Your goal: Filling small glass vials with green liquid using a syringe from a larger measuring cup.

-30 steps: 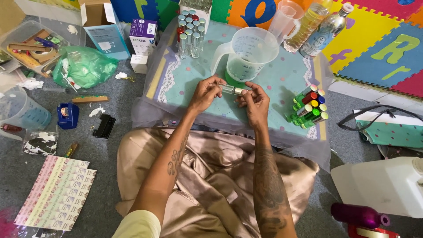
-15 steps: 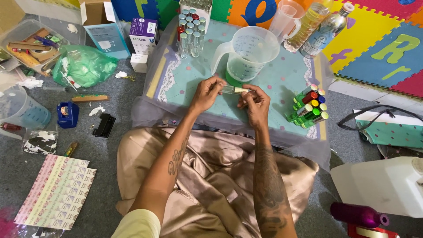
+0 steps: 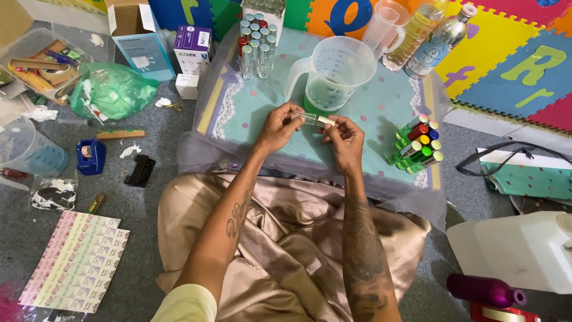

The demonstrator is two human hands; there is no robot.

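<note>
Barely shifted, both hands (image 3: pixel 310 128) pinch a slim clear glass vial (image 3: pixel 311 119).

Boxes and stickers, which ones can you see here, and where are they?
Small purple and white box: upright, beyond the low table's left corner.
Little white box: just in front of it.
Open cardboard box: to its left, pale blue card inside.
Sheet of labels: flat on the grey floor at lower left, pink and pale rows.

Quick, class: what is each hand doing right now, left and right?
Left hand: closed on one end of the small clear vial.
Right hand: fingertips pinched on the vial's pale cap end.
</note>
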